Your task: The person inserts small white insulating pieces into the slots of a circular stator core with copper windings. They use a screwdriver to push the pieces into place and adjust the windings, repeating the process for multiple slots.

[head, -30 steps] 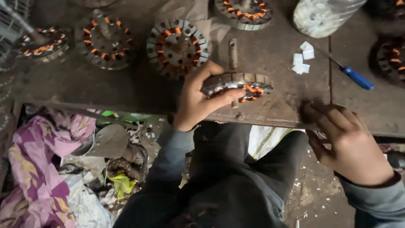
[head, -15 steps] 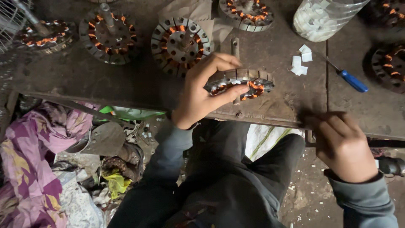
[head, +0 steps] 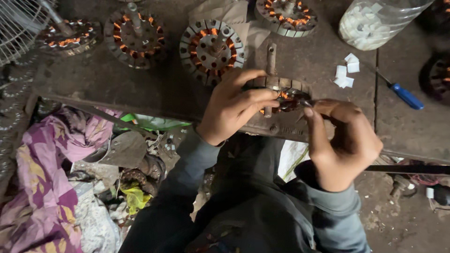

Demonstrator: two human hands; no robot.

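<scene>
A round fan stator point(head: 286, 93) with copper windings lies near the front edge of the dark workbench point(head: 154, 93). My left hand point(head: 234, 105) grips its left side, fingers curled over the rim. My right hand point(head: 344, 140) has its thumb and fingertips pinched at the stator's right side; whether something small sits between them I cannot tell. Three more stators stand behind: one point(head: 212, 48) just beyond my left hand, one point(head: 135, 37) further left, one point(head: 287, 15) at the back.
A blue-handled screwdriver point(head: 402, 93) and small white paper pieces point(head: 346, 75) lie to the right. A clear jar of white pieces point(head: 375, 21) stands at the back right. A fan guard point(head: 18, 28) is far left. Cloth and scrap point(head: 51, 187) lie below the bench.
My right hand has come up from the bench's front edge to the right side of the stator. My left hand keeps its hold on the stator.
</scene>
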